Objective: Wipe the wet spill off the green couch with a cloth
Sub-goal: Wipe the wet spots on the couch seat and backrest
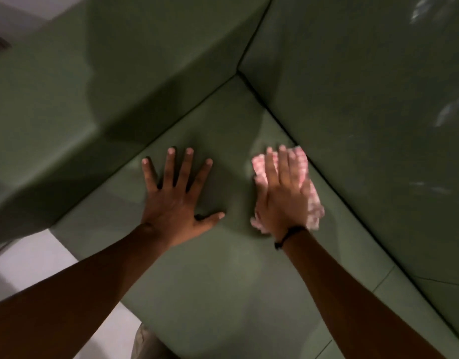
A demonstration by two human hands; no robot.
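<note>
Two bare arms reach out from the bottom toward the couch [223,294] seat. The left hand [179,200] lies flat on the seat with its fingers spread wide, holding nothing. The right hand [282,195] lies flat too, fingers together, pressing down on the cloth [313,200]. The cloth is pink and white and sits in the seat corner, just beside the back cushion. It looks soft, light and floppy, so a flat palm on top should push it best. Its long side runs from the wrist up toward the corner. I cannot see a wet spot; the picture is blurry there.
</note>
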